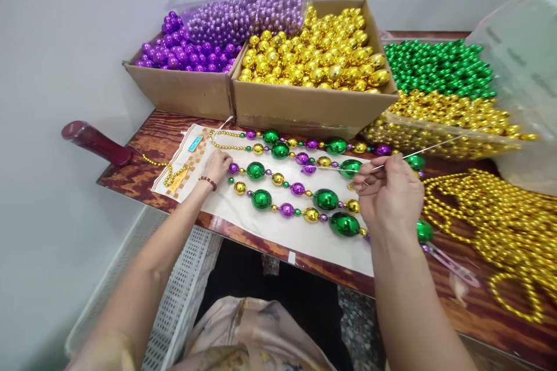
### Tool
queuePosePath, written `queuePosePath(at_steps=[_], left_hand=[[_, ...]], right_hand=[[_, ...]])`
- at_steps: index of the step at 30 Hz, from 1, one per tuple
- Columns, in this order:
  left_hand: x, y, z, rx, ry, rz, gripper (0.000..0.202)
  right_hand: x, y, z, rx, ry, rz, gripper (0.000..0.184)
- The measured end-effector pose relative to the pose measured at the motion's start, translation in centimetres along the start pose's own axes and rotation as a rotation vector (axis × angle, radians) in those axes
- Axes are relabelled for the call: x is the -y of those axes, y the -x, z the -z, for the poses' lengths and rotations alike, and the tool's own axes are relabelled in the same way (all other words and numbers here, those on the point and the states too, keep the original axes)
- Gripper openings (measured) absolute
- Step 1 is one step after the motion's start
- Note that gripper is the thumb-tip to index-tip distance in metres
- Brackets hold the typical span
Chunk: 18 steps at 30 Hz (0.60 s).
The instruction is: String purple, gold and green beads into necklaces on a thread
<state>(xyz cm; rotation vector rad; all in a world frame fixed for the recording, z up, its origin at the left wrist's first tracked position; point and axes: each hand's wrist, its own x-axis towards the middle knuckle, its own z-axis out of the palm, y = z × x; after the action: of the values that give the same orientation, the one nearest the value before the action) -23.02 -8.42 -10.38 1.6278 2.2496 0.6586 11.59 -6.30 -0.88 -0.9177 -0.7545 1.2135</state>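
My left hand (219, 164) is closed at the left end of a strand of purple, green and gold beads (297, 188), its fingertips beside a purple bead. What exactly lies between those fingers is partly hidden. Raised over the right part of the strands, my right hand (389, 192) pinches a thin white string (430, 146). The string stretches to both sides of its fingers. More strands of large oval and small round beads lie in rows on a white cloth (296, 243), some passing behind my right hand and forearm.
Cardboard boxes hold purple beads (174, 53) and gold beads (313, 61) at the back. Green beads (439, 66) sit in a clear container at right, near a pile of gold bead chains (509, 226). Pink-handled scissors (456, 269) and a dark red cylinder (96, 143) lie at opposite sides.
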Motion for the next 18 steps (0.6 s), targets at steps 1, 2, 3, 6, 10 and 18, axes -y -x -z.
queuePosePath(at_steps=[1, 2, 3, 6, 10, 18], left_hand=[[0.2, -0.1, -0.1, -0.006, -0.007, 0.023, 0.024], [0.4, -0.1, -0.2, -0.012, -0.011, 0.045, 0.025], [0.6, -0.2, -0.2, -0.015, -0.012, 0.063, 0.025], [0.7, -0.2, -0.1, -0.022, -0.001, 0.099, 0.026], [0.2, -0.5, 0.3, -0.051, 0.021, 0.118, 0.025], [-0.6, -1.2, 1.2, -0.049, 0.118, 0.159, 0.033]], right_hand=[[0.3, -0.3, 0.3, -0.017, 0.002, 0.023, 0.031], [0.7, -0.6, 0.6, -0.042, 0.001, 0.054, 0.03], [1.1, -0.9, 1.0, -0.073, -0.007, 0.089, 0.029], [2.6, -1.5, 2.2, -0.17, -0.031, 0.169, 0.03], [3.9, -1.3, 3.2, -0.146, 0.05, 0.136, 0.027], [4.3, -0.3, 3.0, -0.009, 0.034, 0.159, 0.023]])
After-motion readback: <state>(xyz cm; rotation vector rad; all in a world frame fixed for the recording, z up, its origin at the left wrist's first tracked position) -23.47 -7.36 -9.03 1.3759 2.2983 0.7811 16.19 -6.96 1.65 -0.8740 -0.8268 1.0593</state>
